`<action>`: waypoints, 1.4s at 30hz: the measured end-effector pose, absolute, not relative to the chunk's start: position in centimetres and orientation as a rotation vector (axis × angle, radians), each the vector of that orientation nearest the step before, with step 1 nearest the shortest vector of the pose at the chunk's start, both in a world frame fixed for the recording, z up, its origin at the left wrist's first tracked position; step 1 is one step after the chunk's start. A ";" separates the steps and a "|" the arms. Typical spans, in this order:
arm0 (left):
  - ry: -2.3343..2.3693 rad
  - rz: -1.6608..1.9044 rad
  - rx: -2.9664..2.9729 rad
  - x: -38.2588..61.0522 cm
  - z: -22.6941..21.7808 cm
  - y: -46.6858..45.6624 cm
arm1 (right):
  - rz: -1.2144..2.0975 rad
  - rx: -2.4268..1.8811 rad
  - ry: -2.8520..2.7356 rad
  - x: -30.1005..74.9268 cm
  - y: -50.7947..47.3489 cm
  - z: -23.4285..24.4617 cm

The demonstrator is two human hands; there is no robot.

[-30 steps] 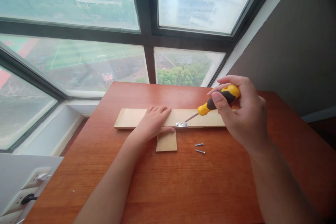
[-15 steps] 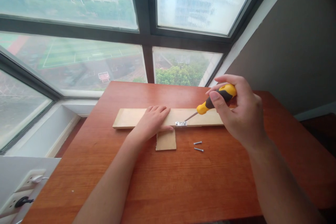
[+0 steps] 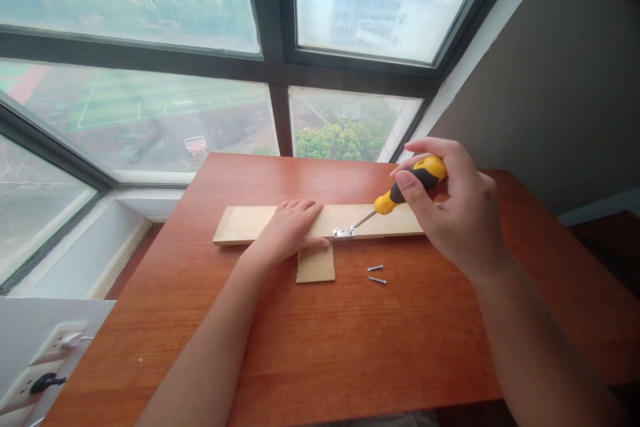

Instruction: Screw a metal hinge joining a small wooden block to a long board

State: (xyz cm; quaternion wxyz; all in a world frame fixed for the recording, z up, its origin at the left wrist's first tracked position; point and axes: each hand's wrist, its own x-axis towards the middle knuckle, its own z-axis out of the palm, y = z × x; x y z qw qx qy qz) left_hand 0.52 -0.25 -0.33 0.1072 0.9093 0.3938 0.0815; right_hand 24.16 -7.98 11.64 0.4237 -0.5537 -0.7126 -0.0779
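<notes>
My right hand (image 3: pixel 453 210) grips a yellow and black screwdriver (image 3: pixel 413 185) by its handle. The shaft slants down to the left, its tip at a screw in a small silver metal bracket (image 3: pixel 343 233). That bracket sits at the near edge of a long pale wooden board (image 3: pixel 350 217). Flat on the board, left of the bracket, rests my left hand (image 3: pixel 293 230), fingers stretched out. A small wooden piece (image 3: pixel 316 263) juts toward me from beneath the board. Two loose screws (image 3: pixel 377 273) lie on the table to the right of it.
The reddish-brown wooden table (image 3: pixel 320 340) stands against dark-framed windows (image 3: pixel 277 67). A grey wall (image 3: pixel 540 93) is on the right. At lower left, wall sockets (image 3: pixel 30 380) hold a white plug and a black plug.
The whole view has shifted slightly. My right hand and the screwdriver stay nearly in place, with the tip still at the bracket. My left hand keeps its place on the board.
</notes>
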 end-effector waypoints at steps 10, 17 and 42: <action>1.150 0.317 2.609 0.4 -0.9 0.0 | -0.229 -1.395 -1.858 23.6 -7.7 12.2; 1.154 0.332 2.605 0.3 -1.2 0.1 | -0.219 -1.431 -1.867 23.7 -7.3 12.3; 1.157 0.354 2.597 0.3 -1.3 0.1 | -0.143 -1.459 -2.009 23.7 -6.0 13.4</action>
